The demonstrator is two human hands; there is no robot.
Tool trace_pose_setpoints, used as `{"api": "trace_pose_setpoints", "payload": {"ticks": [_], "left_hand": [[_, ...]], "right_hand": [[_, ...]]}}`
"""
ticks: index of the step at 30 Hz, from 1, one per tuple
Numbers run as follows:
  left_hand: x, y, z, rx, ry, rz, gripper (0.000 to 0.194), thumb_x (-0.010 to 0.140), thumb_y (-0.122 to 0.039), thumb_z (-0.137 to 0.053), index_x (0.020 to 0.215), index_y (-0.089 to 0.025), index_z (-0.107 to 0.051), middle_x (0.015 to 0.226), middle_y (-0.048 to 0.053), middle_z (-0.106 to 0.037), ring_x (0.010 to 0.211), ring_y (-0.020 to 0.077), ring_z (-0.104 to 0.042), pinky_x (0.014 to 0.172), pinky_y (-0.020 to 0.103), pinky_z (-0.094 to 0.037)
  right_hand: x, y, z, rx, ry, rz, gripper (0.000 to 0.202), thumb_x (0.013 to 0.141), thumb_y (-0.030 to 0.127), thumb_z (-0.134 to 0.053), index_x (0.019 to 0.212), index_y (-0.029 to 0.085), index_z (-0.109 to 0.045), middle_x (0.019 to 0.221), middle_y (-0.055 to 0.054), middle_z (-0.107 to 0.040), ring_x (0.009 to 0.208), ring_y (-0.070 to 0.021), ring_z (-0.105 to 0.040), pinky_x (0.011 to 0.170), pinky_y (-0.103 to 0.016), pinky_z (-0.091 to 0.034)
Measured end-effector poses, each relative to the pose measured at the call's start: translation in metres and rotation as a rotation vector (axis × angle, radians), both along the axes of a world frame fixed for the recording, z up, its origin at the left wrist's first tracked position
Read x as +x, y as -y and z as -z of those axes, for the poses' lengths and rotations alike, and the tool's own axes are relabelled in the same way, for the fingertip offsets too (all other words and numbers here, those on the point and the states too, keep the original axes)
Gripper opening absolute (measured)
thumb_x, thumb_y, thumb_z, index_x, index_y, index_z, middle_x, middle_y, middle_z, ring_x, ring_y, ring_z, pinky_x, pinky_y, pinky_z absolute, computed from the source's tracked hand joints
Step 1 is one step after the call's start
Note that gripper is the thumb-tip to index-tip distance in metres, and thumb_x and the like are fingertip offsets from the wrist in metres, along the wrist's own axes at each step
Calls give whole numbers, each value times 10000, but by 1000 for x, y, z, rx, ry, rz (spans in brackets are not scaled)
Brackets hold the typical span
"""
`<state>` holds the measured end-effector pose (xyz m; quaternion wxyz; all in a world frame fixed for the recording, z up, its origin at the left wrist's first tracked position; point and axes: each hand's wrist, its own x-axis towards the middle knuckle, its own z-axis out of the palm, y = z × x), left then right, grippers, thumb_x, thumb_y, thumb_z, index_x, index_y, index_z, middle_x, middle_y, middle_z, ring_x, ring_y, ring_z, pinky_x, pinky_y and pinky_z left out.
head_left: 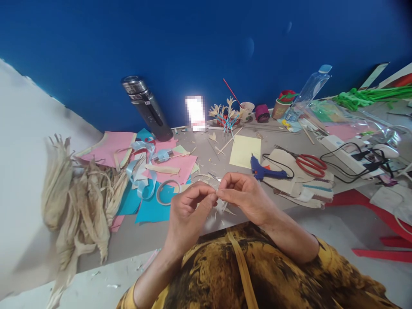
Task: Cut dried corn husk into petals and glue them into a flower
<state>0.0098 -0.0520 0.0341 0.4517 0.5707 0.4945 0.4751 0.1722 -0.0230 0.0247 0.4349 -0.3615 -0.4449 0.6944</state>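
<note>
My left hand (193, 210) and my right hand (241, 195) meet at the front middle of the table, fingertips touching. Each is closed in a pinch; whatever lies between the fingertips is too small to name. Thin pale pieces (227, 208) show just below the fingertips. A blue glue gun (265, 171) lies to the right of my right hand, near a yellow paper sheet (246, 151). Left of my left hand, a roll of tape (168, 192) rests on blue paper (149, 211).
Dried husks (86, 206) hang over the left table edge. A dark flask (148, 109) stands behind coloured papers. Husk flowers (227, 116) and a paper cup (246, 110) stand at the back. Red-handled scissors (311, 165) and a power strip (346, 154) are right.
</note>
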Motion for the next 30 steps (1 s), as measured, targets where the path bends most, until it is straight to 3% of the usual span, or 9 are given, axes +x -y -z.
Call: {"api": "trace_pose_setpoints", "payload": {"ticks": [9,16,30], "left_hand": [[8,2,0,326,-269,-105,159,825,-69,-575,729,-195,-585,731,-12,-595,710,123,-551,645,239,-430],[3,3,0,214,-171,-22,148,867,-119,-595,745,-194,-631,732,-9,-619,694,121,-573,650,247,-448],[-2,6,-1,252,-170,-24,137,865,-115,-623,763,-202,-654,755,-2,-639,709,131,-596,655,254,-465]], "right_hand": [[-1,1,2,-2,32,11,236,721,295,-814,684,152,-629,550,65,-514,473,-50,-337,457,-207,-238],[0,-1,9,-111,-135,-86,281,719,339,-834,705,153,-624,518,67,-509,438,-43,-300,428,-212,-169],[-5,2,5,-158,-192,-80,265,689,307,-838,681,153,-622,507,71,-501,420,-32,-285,423,-206,-160]]}}
